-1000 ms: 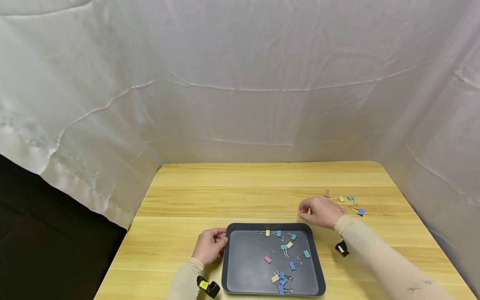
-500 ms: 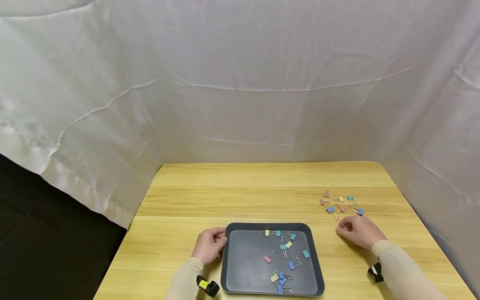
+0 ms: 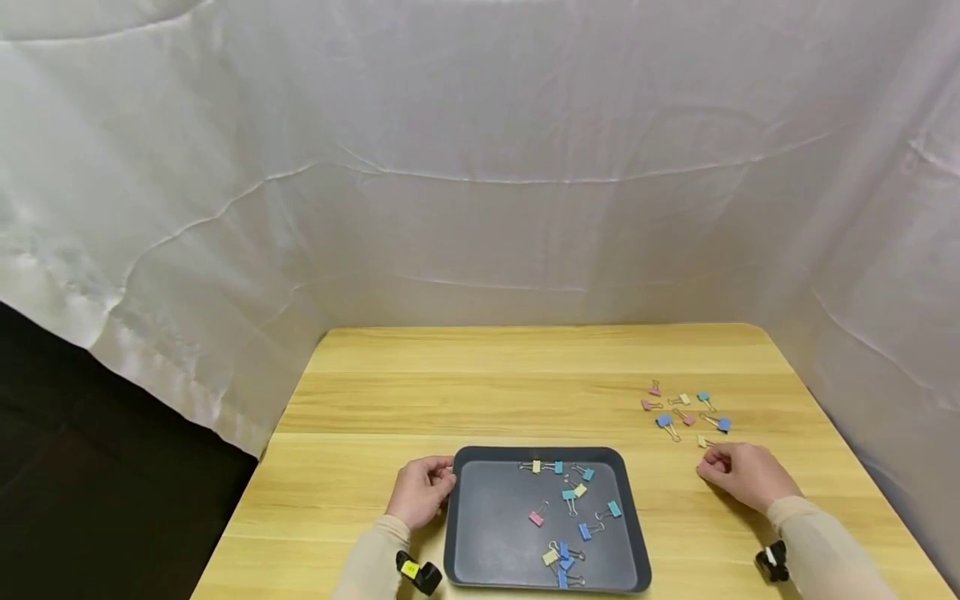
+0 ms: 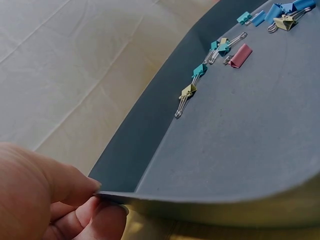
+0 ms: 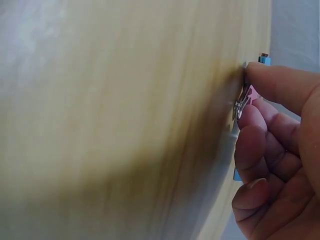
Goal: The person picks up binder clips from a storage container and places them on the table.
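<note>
Left hand (image 3: 418,493) pinches tray (image 3: 487,533) rim. Right hand's (image 3: 748,477) fingers narrow at yellow clip (image 3: 702,441) on table (image 3: 450,383); can't tell if gripping. Clip's likely light, stiff, tough, slightly slick; grab by the body.

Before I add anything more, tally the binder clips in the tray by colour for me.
Teal clips: 4
Blue clips: 4
Yellow clips: 3
Pink clip: 1
Total in the tray: 12
</note>
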